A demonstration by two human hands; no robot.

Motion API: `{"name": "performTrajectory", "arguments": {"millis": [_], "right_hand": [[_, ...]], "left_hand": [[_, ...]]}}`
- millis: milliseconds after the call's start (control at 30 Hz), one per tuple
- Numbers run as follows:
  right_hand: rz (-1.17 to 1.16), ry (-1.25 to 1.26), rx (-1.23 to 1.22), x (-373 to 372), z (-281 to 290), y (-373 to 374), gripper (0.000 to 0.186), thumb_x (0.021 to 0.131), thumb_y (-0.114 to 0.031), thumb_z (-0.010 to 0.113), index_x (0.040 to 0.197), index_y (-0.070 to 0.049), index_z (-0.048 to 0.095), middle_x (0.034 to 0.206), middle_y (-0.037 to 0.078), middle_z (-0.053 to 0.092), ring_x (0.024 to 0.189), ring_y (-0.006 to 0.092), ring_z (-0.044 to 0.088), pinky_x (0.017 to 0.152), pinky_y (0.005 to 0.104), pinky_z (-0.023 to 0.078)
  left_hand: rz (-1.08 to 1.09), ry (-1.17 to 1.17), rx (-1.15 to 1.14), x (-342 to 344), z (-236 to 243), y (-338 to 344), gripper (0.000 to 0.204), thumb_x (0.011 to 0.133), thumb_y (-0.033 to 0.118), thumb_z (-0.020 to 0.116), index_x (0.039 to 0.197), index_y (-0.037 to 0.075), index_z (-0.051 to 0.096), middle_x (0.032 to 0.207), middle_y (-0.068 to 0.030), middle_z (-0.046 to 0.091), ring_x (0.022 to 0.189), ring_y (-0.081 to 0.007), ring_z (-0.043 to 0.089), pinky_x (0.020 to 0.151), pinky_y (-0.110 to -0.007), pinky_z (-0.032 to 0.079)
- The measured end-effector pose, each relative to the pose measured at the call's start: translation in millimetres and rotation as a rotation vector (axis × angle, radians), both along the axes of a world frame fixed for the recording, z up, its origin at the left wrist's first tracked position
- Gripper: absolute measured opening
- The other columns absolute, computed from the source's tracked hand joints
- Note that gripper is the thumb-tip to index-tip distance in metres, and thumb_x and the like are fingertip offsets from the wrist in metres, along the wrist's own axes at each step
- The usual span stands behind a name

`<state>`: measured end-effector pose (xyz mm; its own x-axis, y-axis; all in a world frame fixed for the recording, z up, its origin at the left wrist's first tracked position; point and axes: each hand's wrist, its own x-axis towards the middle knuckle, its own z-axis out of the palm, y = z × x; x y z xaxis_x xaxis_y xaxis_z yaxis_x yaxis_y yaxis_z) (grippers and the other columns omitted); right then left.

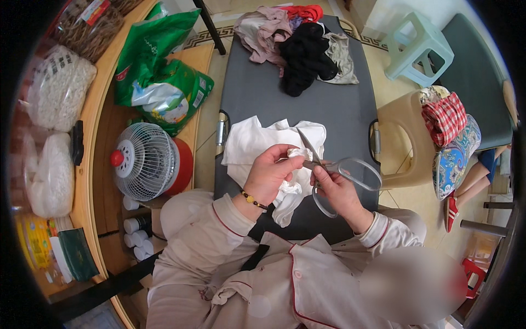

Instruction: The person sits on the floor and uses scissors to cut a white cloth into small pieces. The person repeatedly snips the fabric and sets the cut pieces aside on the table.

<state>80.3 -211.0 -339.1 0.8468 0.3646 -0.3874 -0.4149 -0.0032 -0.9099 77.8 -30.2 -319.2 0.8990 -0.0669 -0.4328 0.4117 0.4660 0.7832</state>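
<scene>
A white cloth garment (255, 143) lies crumpled on the grey folding bed (246, 82) in front of me. My left hand (269, 176) pinches a gathered piece of it between thumb and fingers. In my right hand (341, 191) is a pair of scissors (314, 163) with large looped handles. Their blades are parted and point up and away, right beside the pinched cloth. Whether the cloth lies between the blades I cannot tell. More white fabric hangs below my hands toward my lap.
Clothes in pink, black (308, 57) and beige are heaped at the bed's far end. Left, a wooden shelf holds a green bag (159, 82) and a wire-caged fan (145, 159). Right are a pale green stool (419, 49), a beige stool (402, 137) with folded fabric, and another person's legs (474, 183).
</scene>
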Motion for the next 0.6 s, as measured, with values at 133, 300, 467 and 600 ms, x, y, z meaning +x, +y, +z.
{"name": "performTrajectory", "arguments": {"millis": [133, 300, 467, 600], "right_hand": [[0.004, -0.065, -0.047, -8, 5, 4, 0.026, 0.092, -0.023, 0.059, 0.106, -0.002, 0.061, 0.073, -0.001, 0.058, 0.062, 0.0047, 0.047, 0.055, 0.0202, 0.039], [-0.001, -0.192, -0.081, -12, -6, 4, 0.026, 0.093, -0.021, 0.057, 0.110, -0.001, 0.058, 0.073, 0.000, 0.058, 0.064, 0.0064, 0.049, 0.057, 0.0216, 0.040], [-0.010, -0.146, -0.085, -12, -1, 3, 0.026, 0.092, -0.022, 0.059, 0.106, 0.000, 0.059, 0.072, 0.000, 0.056, 0.066, 0.0065, 0.047, 0.058, 0.0217, 0.040], [0.022, -0.163, -0.107, -12, -4, 2, 0.024, 0.093, -0.021, 0.058, 0.103, 0.000, 0.060, 0.072, 0.000, 0.056, 0.065, 0.0068, 0.047, 0.058, 0.0223, 0.040]], "left_hand": [[-0.040, -0.086, 0.286, 0, 2, -4, 0.020, 0.082, 0.009, 0.068, 0.098, 0.002, 0.058, 0.085, -0.0017, 0.062, 0.069, -0.0054, 0.055, 0.053, -0.018, 0.040], [0.011, -0.364, 0.651, -1, -17, -10, 0.017, 0.078, 0.004, 0.070, 0.091, 0.003, 0.060, 0.083, -0.0006, 0.062, 0.066, -0.0059, 0.054, 0.056, -0.020, 0.043], [0.014, -0.512, 0.851, 0, -6, -13, 0.014, 0.073, 0.000, 0.070, 0.083, 0.003, 0.061, 0.080, -0.0023, 0.058, 0.070, -0.0103, 0.056, 0.058, -0.022, 0.045], [-0.012, -0.569, 0.909, 0, -6, -10, 0.015, 0.071, -0.002, 0.068, 0.082, 0.002, 0.060, 0.081, -0.0054, 0.056, 0.070, -0.0148, 0.057, 0.059, -0.025, 0.046]]}}
